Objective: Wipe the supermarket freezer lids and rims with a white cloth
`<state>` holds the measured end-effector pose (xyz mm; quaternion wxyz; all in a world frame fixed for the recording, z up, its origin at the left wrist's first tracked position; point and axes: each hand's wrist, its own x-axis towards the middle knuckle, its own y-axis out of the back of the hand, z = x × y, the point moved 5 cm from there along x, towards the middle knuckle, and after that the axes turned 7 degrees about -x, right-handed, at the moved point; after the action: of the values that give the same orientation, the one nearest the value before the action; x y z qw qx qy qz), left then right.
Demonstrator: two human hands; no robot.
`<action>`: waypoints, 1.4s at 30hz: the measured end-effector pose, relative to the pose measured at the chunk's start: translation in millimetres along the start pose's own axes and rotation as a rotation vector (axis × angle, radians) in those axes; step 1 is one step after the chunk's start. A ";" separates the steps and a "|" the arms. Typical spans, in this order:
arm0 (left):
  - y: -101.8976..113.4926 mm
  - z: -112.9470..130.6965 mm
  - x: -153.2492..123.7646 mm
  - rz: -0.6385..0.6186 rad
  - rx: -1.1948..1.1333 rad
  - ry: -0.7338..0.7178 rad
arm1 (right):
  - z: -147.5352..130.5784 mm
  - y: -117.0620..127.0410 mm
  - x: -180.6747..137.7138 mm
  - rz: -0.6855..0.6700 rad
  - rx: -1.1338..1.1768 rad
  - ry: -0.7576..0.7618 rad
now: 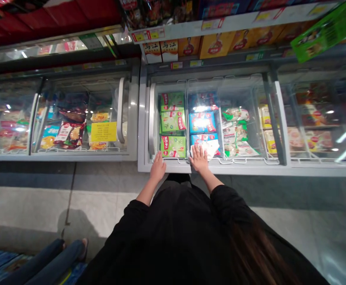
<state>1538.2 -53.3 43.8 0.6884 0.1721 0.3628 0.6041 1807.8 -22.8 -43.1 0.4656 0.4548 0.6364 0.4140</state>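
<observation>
My right hand (200, 159) presses a crumpled white cloth (210, 149) flat against the glass top of a chest freezer, fingers stretched over it near the front edge. Beneath the glass there, blue packets (201, 122) lie in a wire basket. My left hand (158, 168) rests on the freezer's grey front rim (235, 169), holding nothing, fingers extended and close together. Just beyond it are green packets (173, 146) under the glass and the lid's white upright handle (152, 118).
Another freezer (84, 156) adjoins on the left, with a yellow notice (103, 131) on its glass. Shelves with orange boxes (215, 44) overhang the back. A green hanging sign (327, 31) is at upper right. Behind on the left, a person's legs (58, 259) show above the tiled floor.
</observation>
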 end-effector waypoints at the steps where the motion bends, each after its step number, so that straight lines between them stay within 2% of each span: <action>1: 0.6 -2.7 3.2 -0.005 -0.002 0.004 | -6.4 -0.5 3.9 -0.008 0.007 0.011; 5: -10.1 0.6 25.5 -0.060 -0.033 -0.019 | -24.8 0.3 10.5 -0.064 0.026 0.080; 9: -37.9 37.8 52.2 -0.149 -0.042 -0.150 | -27.5 14.5 2.9 -0.087 0.041 0.175; 13: -80.3 90.6 68.0 -0.267 0.010 -0.349 | 7.5 35.2 -14.7 -0.033 0.031 0.016; 16: -116.7 114.4 72.1 -0.362 0.033 -0.461 | 41.0 42.6 -30.5 -0.017 0.026 -0.094; 19: -138.1 112.9 73.5 -0.440 0.050 -0.514 | 68.7 46.2 -40.9 -0.020 0.014 -0.119; 21: -136.5 99.6 72.9 -0.452 0.052 -0.516 | 84.6 48.9 -43.1 -0.028 0.004 -0.105; 23: -124.3 80.2 70.2 -0.417 0.067 -0.477 | 100.8 52.6 -41.8 -0.031 -0.008 -0.087; 25: -107.6 58.9 65.8 -0.305 0.110 -0.355 | 118.5 56.6 -37.6 -0.026 -0.024 -0.074; 28: -92.4 40.5 55.1 -0.040 0.177 -0.068 | 150.7 61.2 -28.2 -0.029 -0.053 -0.078; 30: -97.7 46.3 48.0 0.155 0.188 0.135 | 177.4 64.3 -22.1 -0.033 -0.061 -0.091; 32: -120.2 69.9 46.0 0.274 0.179 0.255 | 208.5 68.9 -17.6 -0.029 -0.065 -0.088; 33: -138.0 88.1 48.2 0.280 0.172 0.258 | 225.9 71.8 -16.6 -0.027 -0.068 -0.080; 39: -288.0 230.4 64.9 -0.012 0.115 -0.092 | 343.0 89.1 -32.2 -0.058 -0.084 -0.143; 42: -344.5 280.1 63.3 -0.083 0.125 -0.211 | 378.3 93.1 -43.0 -0.104 -0.075 -0.079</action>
<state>1980.2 -9.0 -17.5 0.7350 0.2621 0.3323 0.5298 2199.0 -2.5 -29.9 0.5280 0.4195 0.6242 0.3946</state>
